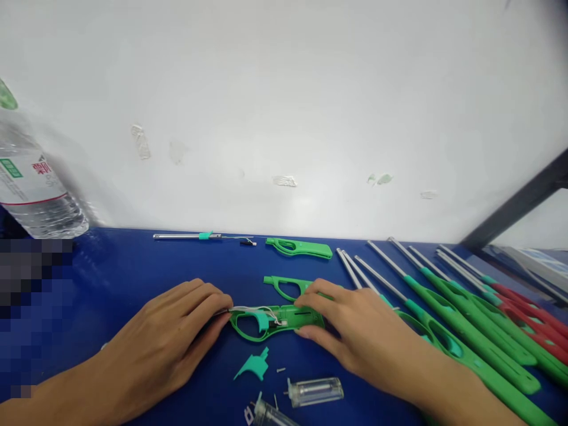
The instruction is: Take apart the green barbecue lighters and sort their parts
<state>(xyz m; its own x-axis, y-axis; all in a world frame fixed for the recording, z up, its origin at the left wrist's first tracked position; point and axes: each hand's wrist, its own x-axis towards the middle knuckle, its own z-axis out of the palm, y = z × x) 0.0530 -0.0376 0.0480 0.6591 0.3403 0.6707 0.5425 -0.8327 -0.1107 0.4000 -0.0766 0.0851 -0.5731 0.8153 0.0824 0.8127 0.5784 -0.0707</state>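
The open green handle [302, 318] was on the near middle part of the desk [133, 260], between the two hands. The left hand [173, 331] was almost closed, its thumb and finger pinching the handle's left end. The right hand [355, 325] was partly open, with fingers on the far side and thumb on the near side, and it had hold of the right end. White wires [255, 309] and a blue-green part [261, 321] sat in the handle.

Just past it lay a green shell [288, 280], and the right hand hid some of it. Farther off was another green shell [313, 249], with a metal rod [177, 236] to its left. A big water bottle [35, 189] was at the far left.

On the right, lots of green sticks [479, 349] lay close together (like a big messy fan), and the right arm covered bits of them. Red sticks [528, 305] were past those. Nearer than the handle were a loose blue-green piece [256, 365], a tiny screw [281, 370] and two little clear tanks [316, 391], one cut off by the view's edge.
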